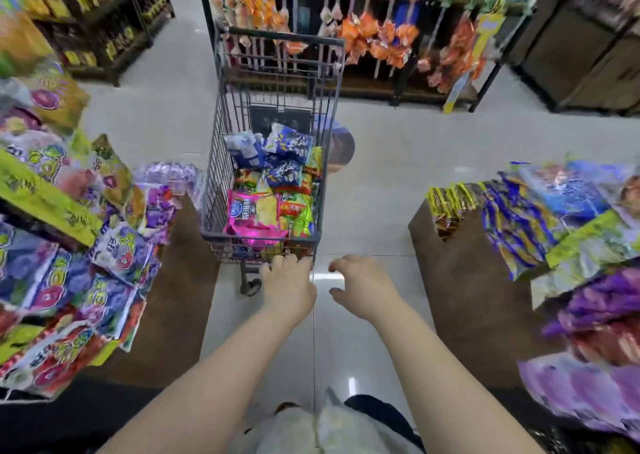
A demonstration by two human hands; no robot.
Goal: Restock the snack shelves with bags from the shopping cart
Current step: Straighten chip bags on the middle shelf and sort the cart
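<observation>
**Head view, shop aisle.** A wire shopping cart stands in the middle of the aisle, just beyond the person's hands, on a pale tiled floor. Its basket holds a heap of snack bags: a pink bag lies nearest, green and red bags lie to its right, and blue bags lie at the far end.

The left hand reaches the cart's near end, its fingers curled over the low near rail. The right hand hangs in the air just right of the cart and near the left hand. It touches nothing, and its fingers are loosely bent and apart.

2 low snack shelves flank the aisle. The left shelf carries purple, white and yellow-green bags. The right shelf carries blue-and-yellow striped bags and purple bags. Both are blurred, so no print can be read. A far rack across the aisle bears hanging orange packets.
</observation>
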